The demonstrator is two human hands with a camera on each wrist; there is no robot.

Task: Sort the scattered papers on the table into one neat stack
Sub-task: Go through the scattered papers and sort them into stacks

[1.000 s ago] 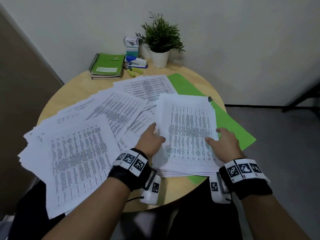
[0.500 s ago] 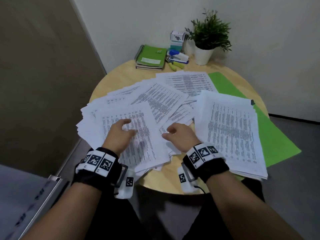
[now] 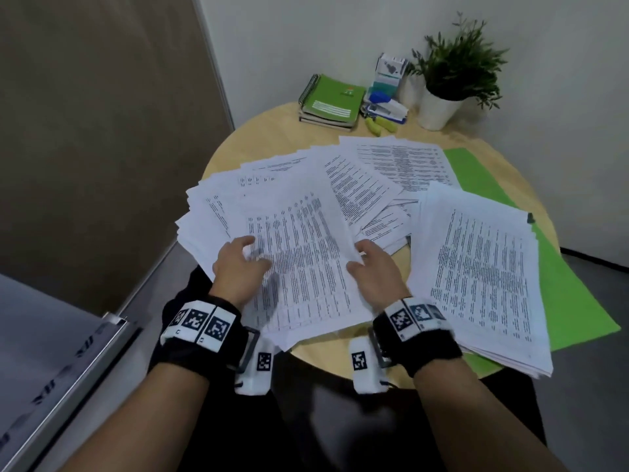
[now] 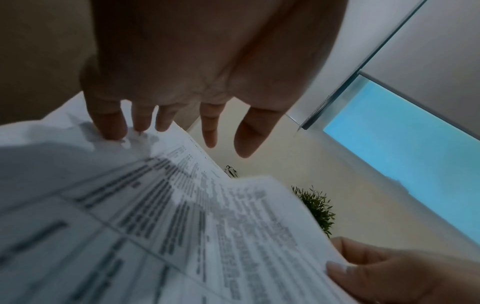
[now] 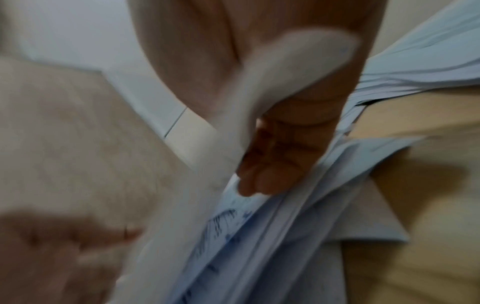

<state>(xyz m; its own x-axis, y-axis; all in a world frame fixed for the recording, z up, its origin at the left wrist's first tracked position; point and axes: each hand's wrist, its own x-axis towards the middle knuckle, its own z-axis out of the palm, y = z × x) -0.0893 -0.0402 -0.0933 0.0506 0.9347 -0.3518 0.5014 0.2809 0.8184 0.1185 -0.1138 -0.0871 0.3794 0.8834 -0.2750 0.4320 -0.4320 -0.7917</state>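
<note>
Printed sheets lie fanned across the left and middle of the round wooden table (image 3: 265, 141). A squared stack of papers (image 3: 483, 267) rests at the right on a green folder (image 3: 578, 301). My left hand (image 3: 253, 253) has relaxed fingers whose tips touch the nearest top sheet (image 3: 306, 253). In the left wrist view the left hand (image 4: 182, 127) hangs spread over that sheet (image 4: 207, 226). My right hand (image 3: 360, 257) pinches the sheet's right edge, thumb on top. In the blurred right wrist view its fingers (image 5: 272, 164) lie under the lifted paper (image 5: 259, 246).
At the table's far side stand green notebooks (image 3: 333, 100), a stapler (image 3: 388, 107), yellow-green highlighters (image 3: 381, 124), a small box (image 3: 389, 69) and a potted plant (image 3: 452, 73). A brown wall panel runs along the left. Several sheets overhang the table's near left edge.
Both hands left the right-hand stack and went to the near-left pile. The right hand now pinches the top sheet's right edge, which curls up.
</note>
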